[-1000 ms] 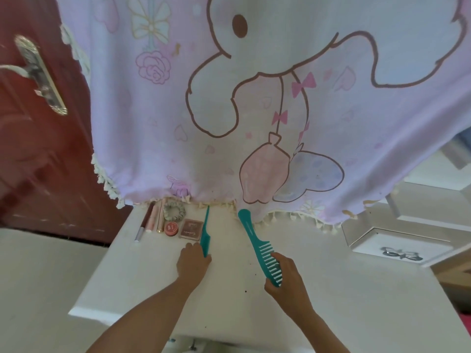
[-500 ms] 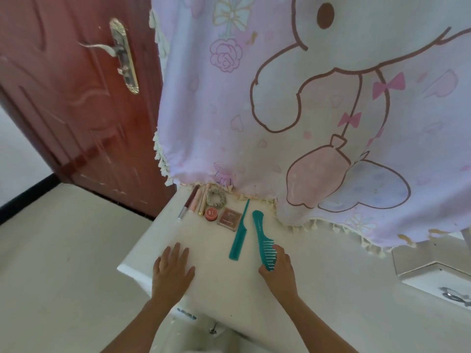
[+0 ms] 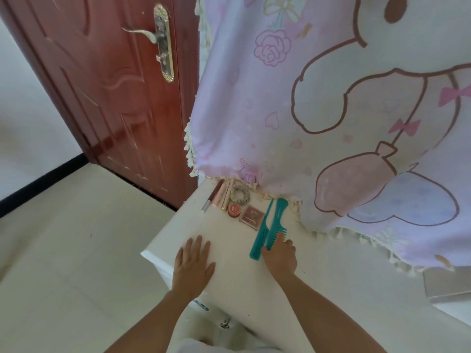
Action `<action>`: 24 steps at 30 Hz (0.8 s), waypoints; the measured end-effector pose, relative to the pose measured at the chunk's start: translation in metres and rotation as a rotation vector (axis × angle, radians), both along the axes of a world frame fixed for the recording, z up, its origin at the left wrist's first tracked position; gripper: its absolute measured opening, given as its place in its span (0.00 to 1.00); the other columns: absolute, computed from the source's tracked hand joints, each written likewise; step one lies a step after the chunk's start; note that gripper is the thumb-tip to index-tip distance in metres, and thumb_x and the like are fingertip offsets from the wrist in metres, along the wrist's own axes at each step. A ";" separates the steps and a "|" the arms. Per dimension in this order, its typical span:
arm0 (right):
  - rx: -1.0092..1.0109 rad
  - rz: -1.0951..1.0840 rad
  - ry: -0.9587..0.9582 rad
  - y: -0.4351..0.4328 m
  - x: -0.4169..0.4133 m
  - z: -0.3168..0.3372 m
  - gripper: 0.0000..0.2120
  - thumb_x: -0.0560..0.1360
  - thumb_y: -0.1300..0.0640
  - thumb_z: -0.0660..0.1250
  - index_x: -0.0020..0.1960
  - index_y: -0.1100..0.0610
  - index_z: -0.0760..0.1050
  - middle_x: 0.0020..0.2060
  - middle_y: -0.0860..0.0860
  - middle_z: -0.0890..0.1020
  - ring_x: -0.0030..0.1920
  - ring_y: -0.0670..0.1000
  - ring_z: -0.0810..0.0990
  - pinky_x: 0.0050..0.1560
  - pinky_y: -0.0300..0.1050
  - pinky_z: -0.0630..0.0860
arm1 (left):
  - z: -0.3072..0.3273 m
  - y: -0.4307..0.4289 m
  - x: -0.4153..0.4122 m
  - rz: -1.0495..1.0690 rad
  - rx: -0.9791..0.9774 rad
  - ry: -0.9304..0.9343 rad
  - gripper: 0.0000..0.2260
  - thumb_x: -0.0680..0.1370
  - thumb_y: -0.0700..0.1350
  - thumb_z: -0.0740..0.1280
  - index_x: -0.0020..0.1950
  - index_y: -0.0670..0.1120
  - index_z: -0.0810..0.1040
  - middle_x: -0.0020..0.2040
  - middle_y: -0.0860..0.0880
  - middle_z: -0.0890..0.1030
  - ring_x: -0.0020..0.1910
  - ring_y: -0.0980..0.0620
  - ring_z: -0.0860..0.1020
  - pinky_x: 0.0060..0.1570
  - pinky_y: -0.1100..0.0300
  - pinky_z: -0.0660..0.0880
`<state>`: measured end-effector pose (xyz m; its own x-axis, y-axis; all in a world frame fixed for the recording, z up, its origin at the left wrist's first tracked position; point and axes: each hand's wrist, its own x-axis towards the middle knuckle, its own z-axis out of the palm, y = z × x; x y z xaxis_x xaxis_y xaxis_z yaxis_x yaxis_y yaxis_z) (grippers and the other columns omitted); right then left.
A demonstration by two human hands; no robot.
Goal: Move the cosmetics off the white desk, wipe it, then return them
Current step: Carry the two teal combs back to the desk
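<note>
Cosmetics lay in a short row along the far edge of the white counter (image 3: 229,284), just under the tasselled hem of a pink cartoon-print cloth (image 3: 318,110) that hung behind it. From the left end the row held three slim tubes (image 3: 218,196) side by side, a beige scrunchie (image 3: 240,195), a small round red tin (image 3: 234,210) and a square blush compact (image 3: 251,216). To the right of the compact, a teal tail comb (image 3: 262,231) and a teal wide-tooth comb (image 3: 276,222) lay side by side, nearly touching, both running from the cloth's hem towards the person.

Flat on the counter near its left front corner, the left hand (image 3: 192,266) had its fingers spread and held nothing. The right hand (image 3: 280,256) rested with its fingertips on the toothed end of the wide-tooth comb, fingers loosely bent over it rather than closed around it; whether the thumb also touched the tail comb could not be told.

A red-brown door (image 3: 109,93) with a brass lever handle (image 3: 142,34) stood beyond the counter's left end, above a pale tiled floor (image 3: 63,250).
</note>
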<state>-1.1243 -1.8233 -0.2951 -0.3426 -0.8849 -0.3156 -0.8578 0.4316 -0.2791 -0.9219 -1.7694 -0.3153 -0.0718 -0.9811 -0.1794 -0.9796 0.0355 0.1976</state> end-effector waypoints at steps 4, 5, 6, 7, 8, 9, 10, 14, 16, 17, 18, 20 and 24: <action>0.028 0.013 0.001 0.000 0.003 0.001 0.25 0.75 0.51 0.61 0.68 0.58 0.57 0.57 0.57 0.69 0.58 0.56 0.69 0.48 0.47 0.73 | -0.016 -0.006 0.001 0.021 0.102 -0.002 0.51 0.63 0.66 0.17 0.74 0.48 0.58 0.75 0.42 0.57 0.73 0.40 0.56 0.71 0.45 0.56; 0.033 0.014 -0.007 0.000 0.004 0.002 0.25 0.76 0.52 0.60 0.68 0.58 0.56 0.57 0.57 0.69 0.58 0.56 0.69 0.49 0.47 0.73 | -0.021 -0.007 0.001 0.027 0.138 0.008 0.54 0.56 0.65 0.13 0.75 0.50 0.50 0.77 0.45 0.48 0.75 0.43 0.48 0.73 0.48 0.48; 0.034 0.017 -0.011 0.001 0.003 0.004 0.25 0.76 0.52 0.60 0.68 0.58 0.56 0.57 0.57 0.69 0.59 0.56 0.69 0.49 0.47 0.73 | -0.024 -0.007 0.001 0.034 0.141 0.010 0.55 0.53 0.65 0.11 0.75 0.51 0.45 0.77 0.47 0.44 0.75 0.45 0.44 0.73 0.50 0.44; 0.030 0.024 -0.007 0.002 0.003 0.006 0.25 0.76 0.52 0.60 0.68 0.58 0.56 0.57 0.57 0.69 0.59 0.55 0.69 0.50 0.47 0.73 | -0.026 -0.008 0.001 0.033 0.133 -0.008 0.56 0.52 0.64 0.11 0.75 0.52 0.44 0.77 0.48 0.42 0.75 0.46 0.42 0.73 0.50 0.43; 0.024 0.036 -0.001 0.003 0.002 0.008 0.25 0.76 0.52 0.60 0.68 0.58 0.56 0.58 0.57 0.69 0.59 0.55 0.68 0.50 0.47 0.74 | -0.025 -0.008 0.001 0.032 0.125 -0.022 0.56 0.51 0.64 0.11 0.75 0.52 0.43 0.77 0.48 0.42 0.75 0.46 0.42 0.73 0.51 0.42; 0.011 0.052 -0.003 0.005 0.000 0.010 0.25 0.75 0.53 0.61 0.68 0.57 0.57 0.58 0.56 0.68 0.59 0.55 0.68 0.51 0.47 0.74 | -0.025 -0.008 0.002 0.033 0.122 -0.029 0.55 0.51 0.65 0.11 0.75 0.52 0.43 0.77 0.48 0.42 0.75 0.46 0.42 0.73 0.51 0.42; -0.008 0.069 -0.021 0.006 -0.002 0.013 0.25 0.75 0.53 0.61 0.68 0.57 0.57 0.60 0.56 0.68 0.60 0.55 0.67 0.51 0.47 0.74 | -0.025 -0.008 0.002 0.035 0.119 -0.018 0.54 0.53 0.66 0.12 0.75 0.52 0.43 0.77 0.48 0.41 0.75 0.46 0.41 0.73 0.51 0.42; -0.111 0.137 -0.125 0.014 -0.010 0.030 0.25 0.75 0.55 0.61 0.69 0.54 0.58 0.64 0.54 0.66 0.63 0.53 0.65 0.54 0.46 0.72 | -0.024 -0.007 0.002 0.067 0.130 0.051 0.30 0.75 0.64 0.38 0.75 0.54 0.44 0.77 0.51 0.42 0.75 0.49 0.42 0.73 0.52 0.42; -0.170 0.175 -0.141 0.017 -0.013 0.039 0.24 0.75 0.56 0.62 0.69 0.54 0.59 0.64 0.54 0.66 0.63 0.53 0.65 0.55 0.44 0.71 | -0.022 -0.009 0.002 0.090 0.140 0.105 0.25 0.79 0.59 0.48 0.75 0.54 0.48 0.77 0.52 0.43 0.75 0.50 0.43 0.73 0.53 0.43; -0.195 0.194 -0.142 0.019 -0.015 0.044 0.24 0.75 0.56 0.62 0.69 0.53 0.60 0.65 0.53 0.66 0.63 0.52 0.65 0.55 0.44 0.71 | -0.020 -0.010 0.003 0.100 0.141 0.135 0.24 0.79 0.58 0.49 0.75 0.55 0.49 0.77 0.53 0.45 0.75 0.51 0.44 0.73 0.53 0.44; -0.215 0.216 -0.137 0.020 -0.016 0.048 0.23 0.75 0.56 0.62 0.68 0.53 0.60 0.65 0.53 0.66 0.63 0.52 0.64 0.56 0.43 0.70 | -0.018 -0.011 0.004 0.107 0.139 0.159 0.24 0.80 0.58 0.49 0.74 0.55 0.51 0.77 0.53 0.47 0.75 0.51 0.45 0.73 0.54 0.45; -0.240 0.257 -0.119 0.021 -0.019 0.055 0.22 0.75 0.55 0.62 0.68 0.53 0.61 0.64 0.52 0.66 0.64 0.51 0.64 0.57 0.42 0.69 | -0.013 -0.016 0.007 0.104 0.136 0.192 0.24 0.80 0.57 0.50 0.74 0.53 0.52 0.76 0.53 0.50 0.75 0.51 0.48 0.72 0.54 0.49; -0.262 0.333 -0.089 0.018 -0.017 0.064 0.20 0.76 0.55 0.61 0.67 0.53 0.62 0.65 0.51 0.66 0.65 0.51 0.64 0.60 0.41 0.68 | 0.004 -0.026 0.016 0.113 0.070 0.230 0.25 0.79 0.56 0.53 0.75 0.51 0.52 0.76 0.51 0.55 0.75 0.49 0.51 0.70 0.52 0.56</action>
